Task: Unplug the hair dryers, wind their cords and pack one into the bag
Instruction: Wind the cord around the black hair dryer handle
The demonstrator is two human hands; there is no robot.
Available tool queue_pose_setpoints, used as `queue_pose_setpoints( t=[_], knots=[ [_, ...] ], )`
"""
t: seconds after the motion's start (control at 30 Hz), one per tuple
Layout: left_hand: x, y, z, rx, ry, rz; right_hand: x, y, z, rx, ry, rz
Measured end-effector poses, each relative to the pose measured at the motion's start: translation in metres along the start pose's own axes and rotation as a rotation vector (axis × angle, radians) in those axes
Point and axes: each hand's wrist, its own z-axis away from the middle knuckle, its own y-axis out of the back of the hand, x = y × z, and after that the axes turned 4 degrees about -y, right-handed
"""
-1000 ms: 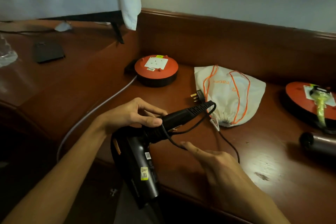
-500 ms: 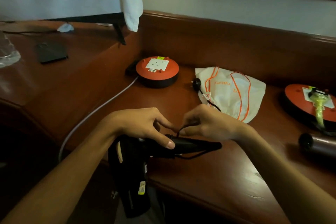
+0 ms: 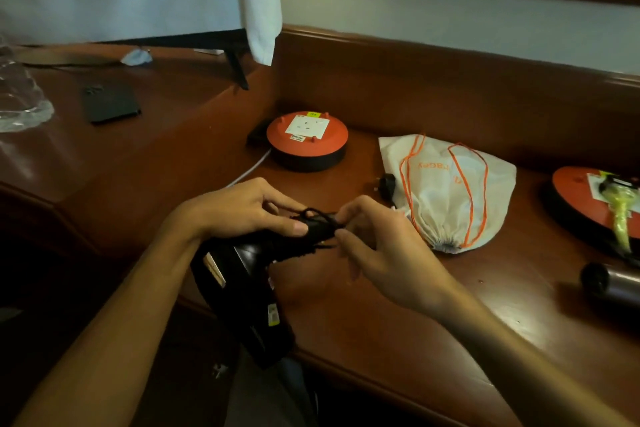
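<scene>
Gripping the black hair dryer in our left hand, fingers curled round its handle, our right hand pinches its cord over the surface.

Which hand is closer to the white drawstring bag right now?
Right. The right hand is just beside the white drawstring bag, at the dryer's cord. The left hand grips the hair dryer handle, farther from the bag.

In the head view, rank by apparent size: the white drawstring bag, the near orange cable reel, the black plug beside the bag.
1. White drawstring bag, largest.
2. Near orange cable reel, smaller; it sits farther back, so the true gap is unsure.
3. Black plug, smallest.
</scene>
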Motion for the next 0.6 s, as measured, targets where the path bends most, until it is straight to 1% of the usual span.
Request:
queue_pose_setpoints(
  t=[0.03,0.07,0.1,0.2,0.3,0.33,0.47,0.53,0.6],
  knots=[
    [-0.004,0.004,0.002,0.048,0.0,0.014,0.003,-0.006,0.005,0.051,0.015,-0.037],
    [-0.008,0.007,0.004,0.084,-0.009,0.026,0.006,-0.012,0.011,0.066,0.029,-0.061],
    [-0.011,0.008,0.005,0.109,-0.019,0.039,0.009,-0.019,0.016,0.044,0.036,-0.084],
    [-0.017,0.003,0.005,0.117,-0.062,0.056,0.016,-0.038,0.023,-0.059,0.036,-0.168],
    [-0.023,-0.005,0.001,0.108,-0.089,0.064,0.025,-0.041,0.024,-0.041,0.008,-0.213],
    [-0.027,-0.006,0.001,0.102,-0.091,0.058,0.029,-0.038,0.023,-0.048,0.02,-0.176],
    [-0.036,-0.009,0.0,0.058,-0.073,0.025,0.042,-0.038,0.018,-0.152,0.065,0.115],
    [-0.036,-0.011,-0.001,0.051,-0.041,0.016,0.046,-0.044,0.011,-0.188,0.061,0.156],
    [-0.037,-0.013,-0.002,0.034,-0.029,-0.042,0.05,-0.047,0.008,-0.209,0.064,0.147]
  ],
)
